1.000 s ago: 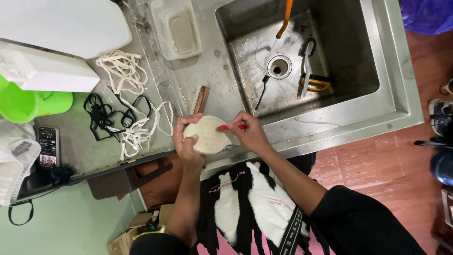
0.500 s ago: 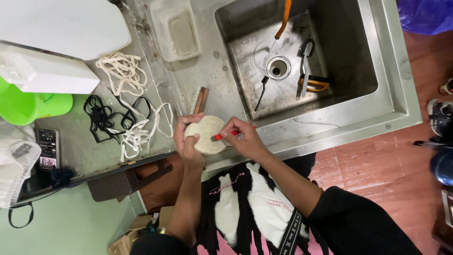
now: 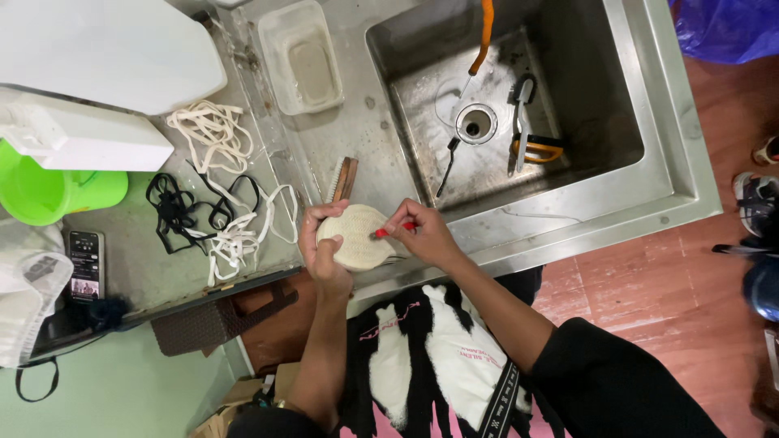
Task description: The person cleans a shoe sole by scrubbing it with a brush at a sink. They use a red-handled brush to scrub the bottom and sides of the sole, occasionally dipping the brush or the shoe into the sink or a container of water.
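Just in front of the sink (image 3: 665, 174), over the steel tabletop (image 3: 341, 138) edge, the left hand (image 3: 323, 243) wraps its fingers around a cream shoe (image 3: 357, 239), while the right hand (image 3: 423, 234) pinches a small red brush (image 3: 393, 230) against it. Left of the sink lie a wooden brush (image 3: 345, 178), white laces (image 3: 213, 134) and black laces (image 3: 174, 212).

Wash area, steel sink (image 3: 649, 154), scrub brush (image 3: 345, 178), laces (image 3: 215, 134)

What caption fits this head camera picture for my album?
Left hand holds a cream shoe sole while right hand works it with a red-handled tool beside a steel sink.
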